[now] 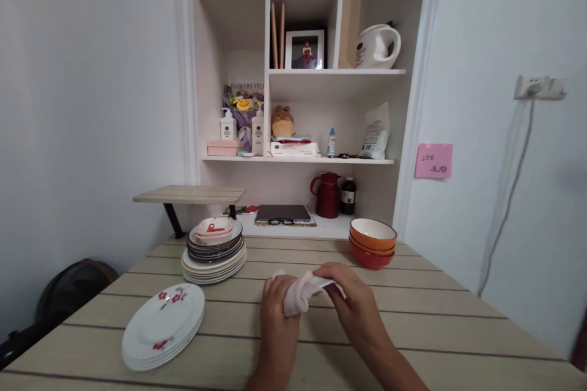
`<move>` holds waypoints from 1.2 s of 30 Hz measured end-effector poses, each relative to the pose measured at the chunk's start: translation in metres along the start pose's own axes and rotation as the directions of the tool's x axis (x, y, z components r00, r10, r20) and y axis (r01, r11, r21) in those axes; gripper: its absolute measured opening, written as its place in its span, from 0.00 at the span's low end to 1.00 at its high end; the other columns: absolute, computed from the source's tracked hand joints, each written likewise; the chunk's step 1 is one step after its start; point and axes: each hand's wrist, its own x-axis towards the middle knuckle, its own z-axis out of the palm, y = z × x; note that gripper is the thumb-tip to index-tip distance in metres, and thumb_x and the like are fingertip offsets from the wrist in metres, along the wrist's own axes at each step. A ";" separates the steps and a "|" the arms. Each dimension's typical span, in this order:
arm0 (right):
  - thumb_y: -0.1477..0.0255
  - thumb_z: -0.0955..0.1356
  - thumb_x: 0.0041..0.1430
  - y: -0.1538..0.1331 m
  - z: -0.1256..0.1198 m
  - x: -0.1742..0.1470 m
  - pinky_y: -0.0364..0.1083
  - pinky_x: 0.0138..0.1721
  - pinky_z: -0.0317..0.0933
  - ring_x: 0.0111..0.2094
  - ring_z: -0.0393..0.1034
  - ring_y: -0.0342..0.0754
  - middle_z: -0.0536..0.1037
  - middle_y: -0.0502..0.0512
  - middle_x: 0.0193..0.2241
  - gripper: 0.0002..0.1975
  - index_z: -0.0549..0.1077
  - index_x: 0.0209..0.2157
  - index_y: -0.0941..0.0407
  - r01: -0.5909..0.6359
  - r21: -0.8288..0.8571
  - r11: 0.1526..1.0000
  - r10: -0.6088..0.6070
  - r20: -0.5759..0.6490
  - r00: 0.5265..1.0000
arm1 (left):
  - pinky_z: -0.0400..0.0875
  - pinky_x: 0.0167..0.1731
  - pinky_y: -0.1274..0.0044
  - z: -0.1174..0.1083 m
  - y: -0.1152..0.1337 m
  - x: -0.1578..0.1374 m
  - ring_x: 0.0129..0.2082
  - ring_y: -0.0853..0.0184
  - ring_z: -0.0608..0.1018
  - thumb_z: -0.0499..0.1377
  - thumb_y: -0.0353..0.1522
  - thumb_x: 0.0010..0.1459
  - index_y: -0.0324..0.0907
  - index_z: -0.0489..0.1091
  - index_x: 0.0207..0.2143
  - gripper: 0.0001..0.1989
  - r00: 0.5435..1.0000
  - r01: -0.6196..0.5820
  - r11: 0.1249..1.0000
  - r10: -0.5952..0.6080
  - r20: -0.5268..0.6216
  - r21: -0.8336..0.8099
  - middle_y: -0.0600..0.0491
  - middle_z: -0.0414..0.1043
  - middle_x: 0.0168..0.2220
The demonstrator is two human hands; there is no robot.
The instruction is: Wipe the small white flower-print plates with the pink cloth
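My left hand (279, 296) is wrapped round a bunched, pale pinkish-white cloth (300, 296) above the middle of the table. From the right, my right hand (351, 293) pinches a white thin-edged object (323, 282) between thumb and fingers. This object sticks out of the cloth, which covers most of it, so its kind cannot be made out. Both hands are close together, with the cloth between them.
White plates with red flowers (160, 324) are stacked at the left front. Behind them stands a taller stack of plates (214, 256), topped by small dishes (214, 228). Orange and red bowls (372, 244) are nested at the right. A red jug (327, 195) and laptop (282, 213) sit behind.
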 end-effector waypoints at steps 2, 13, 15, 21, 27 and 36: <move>0.71 0.66 0.60 0.002 0.002 -0.001 0.49 0.40 0.64 0.38 0.71 0.53 0.78 0.56 0.35 0.07 0.77 0.35 0.51 -0.077 0.074 0.994 0.077 0.008 0.997 | 0.71 0.40 0.68 0.002 0.000 0.001 0.33 0.59 0.77 0.63 0.31 0.48 0.44 0.78 0.31 0.06 0.992 0.122 0.989 -0.124 -0.008 -0.087 0.49 0.79 0.31; 0.66 0.76 0.48 0.001 0.030 -0.006 0.47 0.36 0.69 0.32 0.75 0.49 0.82 0.57 0.38 0.23 0.74 0.46 0.57 -0.474 0.843 0.253 0.636 0.224 0.738 | 0.75 0.36 0.71 0.011 -0.003 0.001 0.36 0.55 0.81 0.69 0.44 0.44 0.33 0.76 0.45 0.30 0.741 0.640 0.576 -0.637 0.212 -0.508 0.41 0.81 0.39; 0.68 0.76 0.48 0.001 0.033 -0.007 0.48 0.40 0.70 0.35 0.76 0.50 0.82 0.58 0.40 0.22 0.74 0.46 0.58 -0.461 0.876 0.140 0.645 0.273 0.713 | 0.75 0.36 0.72 0.012 -0.004 0.001 0.37 0.55 0.82 0.70 0.44 0.43 0.34 0.75 0.47 0.32 0.728 0.649 0.525 -0.639 0.248 -0.551 0.41 0.80 0.40; 0.68 0.75 0.50 0.004 0.038 -0.008 0.50 0.41 0.70 0.36 0.77 0.52 0.82 0.60 0.39 0.18 0.75 0.43 0.60 -0.517 0.852 0.082 0.632 0.357 0.688 | 0.75 0.39 0.70 0.010 -0.008 -0.002 0.39 0.54 0.81 0.70 0.44 0.43 0.34 0.75 0.46 0.31 0.748 0.618 0.539 -0.628 0.215 -0.573 0.40 0.80 0.41; 0.72 0.74 0.48 0.011 0.018 -0.002 0.50 0.42 0.66 0.41 0.73 0.53 0.78 0.54 0.40 0.24 0.69 0.48 0.53 -0.409 0.496 0.766 0.488 -0.035 0.872 | 0.74 0.38 0.69 0.008 -0.007 -0.002 0.37 0.55 0.80 0.66 0.40 0.48 0.37 0.77 0.38 0.18 0.862 0.497 0.810 -0.502 0.071 -0.311 0.43 0.80 0.36; 0.80 0.64 0.58 0.005 0.000 0.003 0.48 0.43 0.62 0.41 0.70 0.51 0.76 0.55 0.37 0.11 0.75 0.37 0.51 0.033 -0.024 0.999 -0.032 0.015 0.999 | 0.69 0.40 0.66 -0.002 -0.004 0.000 0.32 0.59 0.76 0.56 0.25 0.51 0.45 0.75 0.33 0.10 0.982 -0.188 0.971 0.182 0.055 0.148 0.51 0.78 0.31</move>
